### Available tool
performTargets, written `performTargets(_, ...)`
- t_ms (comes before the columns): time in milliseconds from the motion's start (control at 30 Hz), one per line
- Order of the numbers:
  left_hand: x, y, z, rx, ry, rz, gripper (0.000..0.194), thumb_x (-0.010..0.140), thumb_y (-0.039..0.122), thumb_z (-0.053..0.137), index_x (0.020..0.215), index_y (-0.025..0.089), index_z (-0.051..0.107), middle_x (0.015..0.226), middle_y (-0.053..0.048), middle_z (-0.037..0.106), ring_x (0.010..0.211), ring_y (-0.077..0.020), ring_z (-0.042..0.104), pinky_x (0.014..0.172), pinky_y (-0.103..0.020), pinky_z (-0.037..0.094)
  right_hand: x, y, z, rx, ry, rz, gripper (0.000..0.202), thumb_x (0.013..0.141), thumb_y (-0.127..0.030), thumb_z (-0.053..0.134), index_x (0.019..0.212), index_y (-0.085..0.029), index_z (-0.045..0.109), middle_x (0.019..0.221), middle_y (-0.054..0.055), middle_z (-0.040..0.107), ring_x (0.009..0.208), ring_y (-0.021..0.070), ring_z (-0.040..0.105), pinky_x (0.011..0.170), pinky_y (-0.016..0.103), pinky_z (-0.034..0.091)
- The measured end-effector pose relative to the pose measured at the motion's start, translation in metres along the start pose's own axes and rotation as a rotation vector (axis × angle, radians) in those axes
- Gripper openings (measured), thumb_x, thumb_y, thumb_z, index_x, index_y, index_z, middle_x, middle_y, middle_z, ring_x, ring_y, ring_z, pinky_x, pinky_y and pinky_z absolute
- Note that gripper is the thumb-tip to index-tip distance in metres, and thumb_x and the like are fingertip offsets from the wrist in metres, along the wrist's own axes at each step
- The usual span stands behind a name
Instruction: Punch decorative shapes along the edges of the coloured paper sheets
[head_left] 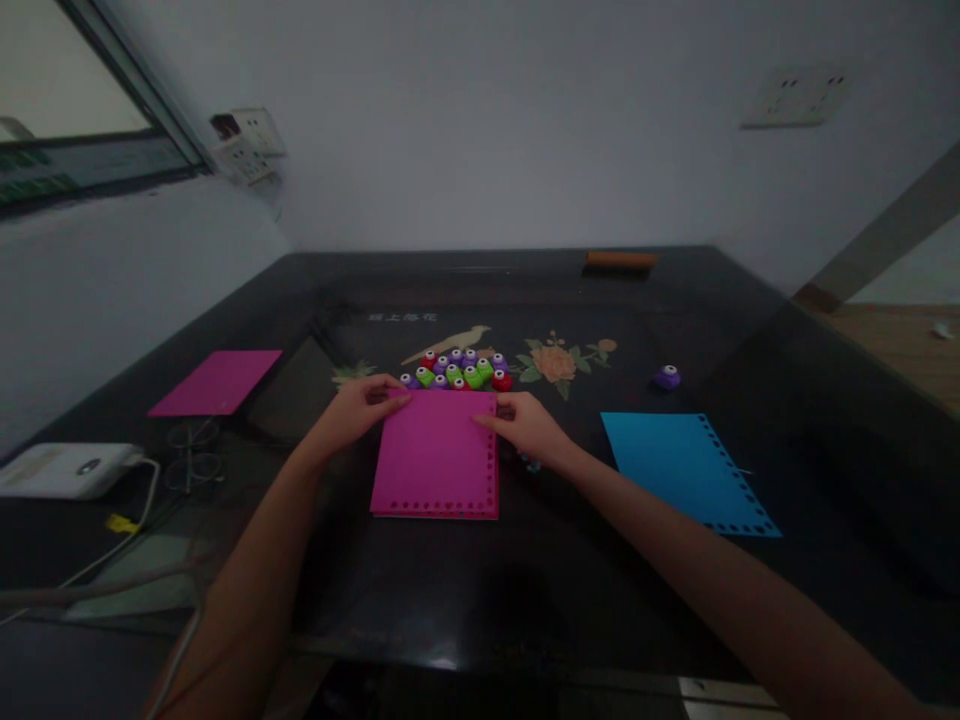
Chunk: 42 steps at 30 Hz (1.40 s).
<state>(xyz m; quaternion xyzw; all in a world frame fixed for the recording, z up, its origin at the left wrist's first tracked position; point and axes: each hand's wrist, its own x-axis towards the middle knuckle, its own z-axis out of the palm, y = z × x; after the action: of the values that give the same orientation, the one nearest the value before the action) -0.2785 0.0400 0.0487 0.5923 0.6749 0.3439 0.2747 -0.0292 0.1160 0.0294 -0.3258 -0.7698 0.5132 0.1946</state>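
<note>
A pink sheet of paper (435, 450) with punched holes along its right and bottom edges lies in front of me, and another layer shows under its lower edge. My left hand (367, 402) pinches its far left corner, thumb on top. At the far right corner, my right hand (525, 422) grips it the same way. Just beyond the paper sits a cluster of small red, green and purple pieces (454, 372), each with one white eye. Small coloured bits partly show under my right wrist, too hidden to name.
A blue sheet with punched edges (675, 465) lies to the right, with a purple one-eyed piece (667, 377) behind it. On the left are another pink sheet (217, 382), scissors (192, 455) and a white device (71, 470) with a cable. An orange-brown roll (619, 261) lies at the back.
</note>
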Motion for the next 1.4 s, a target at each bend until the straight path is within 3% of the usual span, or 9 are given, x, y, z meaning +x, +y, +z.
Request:
performTargets(200,-0.004,0.013,0.006,-0.171,0.089,-0.055,0.032,0.068,0.047,0.067,0.075,0.017,0.061,0.072,-0.002,0.064,0.067,-0.0171,0.059,0.059,-0.026,0.045,-0.012,-0.009,-0.005,0.184,-0.188,0.158,0.017,0.077,-0.03,0.063,0.075,-0.014,0.068,0.065,0.003,0.065,0.054,0.0103,0.055,0.052,0.023,0.041)
performTargets(300,-0.004,0.014,0.018,-0.247,0.094,-0.052,0.033,0.069,0.046,0.067,0.081,0.017,0.059,0.074,-0.001,0.063,0.068,-0.0164,0.059,0.06,-0.027,0.045,-0.021,-0.01,-0.01,0.148,-0.159,0.195,0.016,0.076,-0.029,0.064,0.072,-0.014,0.067,0.064,0.002,0.065,0.052,0.0091,0.052,0.049,0.022,0.04)
performTargets(433,-0.003,0.023,0.04,-0.436,0.072,-0.039,0.041,0.081,0.042,0.056,0.115,0.022,0.047,0.081,-0.001,0.063,0.068,-0.0156,0.059,0.061,-0.028,0.047,-0.037,-0.007,-0.025,0.161,-0.047,0.201,0.02,0.075,-0.033,0.064,0.066,-0.015,0.065,0.064,0.003,0.066,0.056,0.0119,0.056,0.052,0.025,0.044)
performTargets(500,-0.005,0.034,0.051,-0.448,0.026,-0.034,0.038,0.084,0.041,0.051,0.117,0.022,0.045,0.085,-0.002,0.064,0.072,-0.0164,0.06,0.064,-0.029,0.048,-0.048,-0.005,-0.038,0.219,0.03,0.2,0.02,0.074,-0.034,0.066,0.066,-0.015,0.066,0.069,0.005,0.068,0.062,0.0142,0.06,0.058,0.028,0.048)
performTargets(600,-0.009,0.054,0.066,-0.352,-0.108,0.05,0.026,0.085,0.042,0.049,0.093,0.019,0.056,0.083,-0.003,0.064,0.074,-0.0168,0.059,0.066,-0.028,0.047,-0.064,-0.002,-0.058,0.36,0.163,0.189,0.021,0.07,-0.036,0.069,0.076,-0.015,0.068,0.076,0.006,0.07,0.071,0.0173,0.063,0.068,0.032,0.05)
performTargets(767,-0.009,0.084,0.092,-0.343,-0.394,0.043,0.035,0.088,0.048,0.041,0.072,0.019,0.05,0.046,0.003,0.053,0.039,-0.0105,0.047,0.043,-0.023,0.032,-0.083,0.006,-0.083,0.441,0.348,0.206,0.028,0.068,-0.041,0.071,0.081,-0.016,0.068,0.072,0.004,0.068,0.065,0.0165,0.061,0.062,0.031,0.049)
performTargets(900,-0.005,0.097,0.113,-0.466,-0.286,0.025,0.033,0.086,0.05,0.043,0.072,0.02,0.046,0.045,0.006,0.047,0.036,-0.0092,0.045,0.039,-0.022,0.027,-0.092,0.012,-0.09,0.528,0.406,0.154,0.029,0.07,-0.044,0.069,0.085,-0.019,0.067,0.078,0.004,0.069,0.064,0.0143,0.06,0.063,0.029,0.048)
performTargets(1100,-0.016,0.098,0.126,-0.447,-0.132,0.067,0.035,0.091,0.044,0.04,0.069,0.018,0.049,0.043,0.005,0.049,0.037,-0.0079,0.043,0.042,-0.021,0.032,-0.103,0.013,-0.086,0.332,0.221,0.192,0.032,0.075,-0.05,0.064,0.071,-0.018,0.065,0.063,0.004,0.066,0.055,0.0126,0.055,0.05,0.025,0.039)
performTargets(1400,-0.022,0.098,0.129,-0.502,-0.131,0.066,0.034,0.092,0.042,0.041,0.072,0.017,0.052,0.054,0.002,0.057,0.039,-0.0076,0.048,0.041,-0.02,0.034,-0.101,0.017,-0.078,0.312,0.235,0.211,0.029,0.076,-0.045,0.065,0.062,-0.019,0.064,0.057,0.002,0.065,0.049,0.0107,0.05,0.048,0.024,0.036)
